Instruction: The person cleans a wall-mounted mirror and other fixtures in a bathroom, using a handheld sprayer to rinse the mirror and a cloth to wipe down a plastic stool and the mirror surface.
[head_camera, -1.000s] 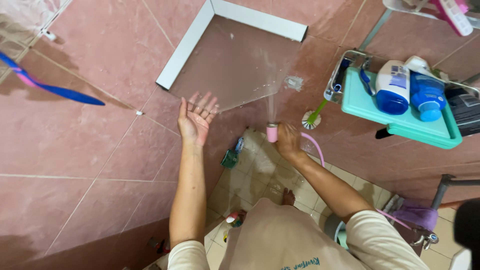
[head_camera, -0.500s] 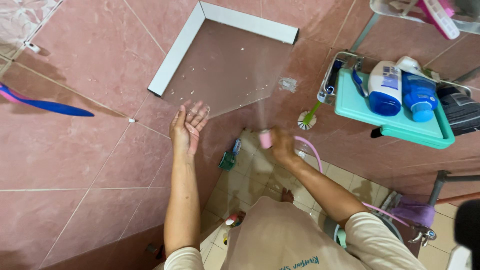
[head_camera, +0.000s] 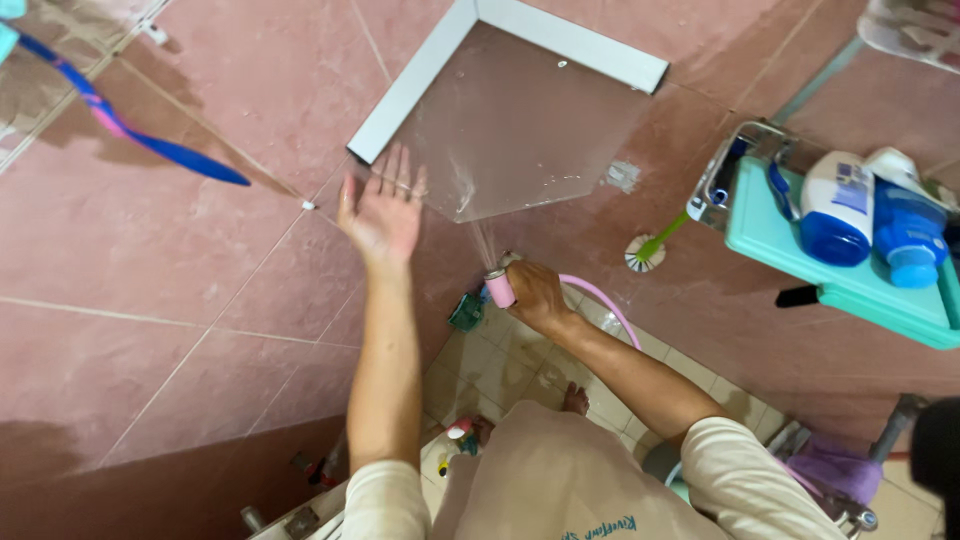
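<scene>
Pink-tiled bathroom wall (head_camera: 200, 260), blue-pink strap (head_camera: 130, 130) at far left. Left hand (head_camera: 380, 215) open, fingers spread, now raised to glass corner shelf (head_camera: 520, 120) edge, higher than half a second earlier. Right hand (head_camera: 535, 292) clamped on pink spray nozzle (head_camera: 498, 288), hose (head_camera: 600, 300) trailing; jet now tilted left, striking shelf underside near palm. Rinsing judged under way. Teal caddy (head_camera: 850, 290) with bottles at right.

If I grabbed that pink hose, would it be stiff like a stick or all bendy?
Probably bendy: the pink hose curves in a loop behind the right hand. It may be slippery too, since water sprays from its pink nozzle onto the corner shelf. It looks thin, so likely light.
</scene>
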